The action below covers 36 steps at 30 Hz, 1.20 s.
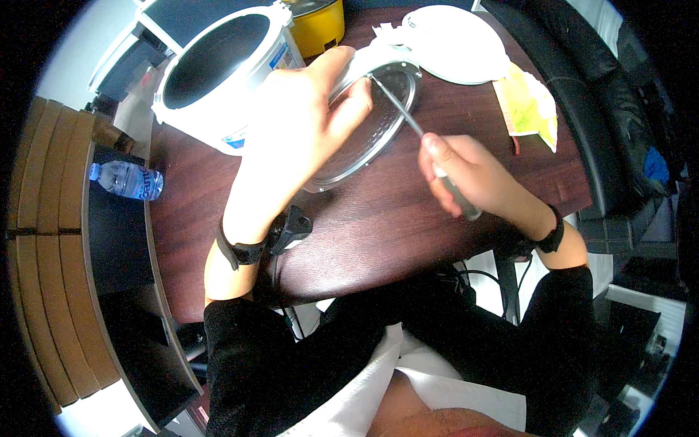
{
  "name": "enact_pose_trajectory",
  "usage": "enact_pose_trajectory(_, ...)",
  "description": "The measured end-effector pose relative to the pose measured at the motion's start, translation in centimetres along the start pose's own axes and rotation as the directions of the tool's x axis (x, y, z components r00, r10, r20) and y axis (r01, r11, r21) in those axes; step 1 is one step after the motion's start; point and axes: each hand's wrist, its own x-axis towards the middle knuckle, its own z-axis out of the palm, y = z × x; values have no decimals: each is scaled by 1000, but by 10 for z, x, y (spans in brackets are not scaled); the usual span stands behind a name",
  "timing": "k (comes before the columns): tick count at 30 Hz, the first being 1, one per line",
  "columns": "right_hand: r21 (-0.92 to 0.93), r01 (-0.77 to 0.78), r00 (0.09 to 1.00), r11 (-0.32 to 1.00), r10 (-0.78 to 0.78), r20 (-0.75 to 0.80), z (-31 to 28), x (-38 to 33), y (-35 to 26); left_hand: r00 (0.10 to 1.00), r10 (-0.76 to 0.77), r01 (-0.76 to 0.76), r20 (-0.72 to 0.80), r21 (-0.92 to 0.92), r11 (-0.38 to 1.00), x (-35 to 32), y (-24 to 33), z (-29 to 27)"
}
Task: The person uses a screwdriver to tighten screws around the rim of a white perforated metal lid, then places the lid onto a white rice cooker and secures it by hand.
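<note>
left hand [302, 127]: rests palm-down over the near-left rim of the round silver metal lid with a perforated inner plate [378, 124]; fingers wrapped over the rim and pressed onto it, thumb side toward the centre of the plate. the hand pins the lid in a tilted pose.
right hand [477, 178]: closed in a fist-like pinch around the grey handle of the slim metal-shafted screwdriver [419, 131]; fingers pressed together on the handle, none spread.
lid position: on the dark reddish-brown wooden table [378, 226], just in front of the white cylindrical cooker body with a dark open cavity [218, 69]; its far rim leans up toward that body.
tool axis: the shaft runs from the right hand up and to the left, tip meeting the lid's inner face near its upper rim, just beside the left fingertips.
key relation: the tip's contact point lies up-left of the right grip, along the shaft's long axis; the left hand is nearer to that point and touches the lid directly, the right hand reaches it only through the tool.
surroundings: white round plastic cover [455, 44] beyond the lid; yellow pot [320, 25] behind the cooker body; yellow-green packet [528, 105] at the right; clear plastic water bottle [127, 180] on a lower dark surface at the left.
</note>
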Motion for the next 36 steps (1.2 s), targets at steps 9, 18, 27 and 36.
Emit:
enact_pose_trajectory(9,-838,-114,901,533,-300,-314,-16,-18,-46,999,23,-24,24,21,999,0,2,-1)
enact_pose_trajectory(18,-103,-147,989,984,149,8,-18,-3,-18,997,74,-73,-10,50,996,1,-3,1)
enact_pose_trajectory(27,653,-306,925,693,54,376,18,4,-1,998,56,-54,-29,49,997,1,-4,1)
enact_pose_trajectory(36,-433,29,954,901,-154,-257,-5,-9,-22,1000,-3,3,13,21,1000,0,4,-2)
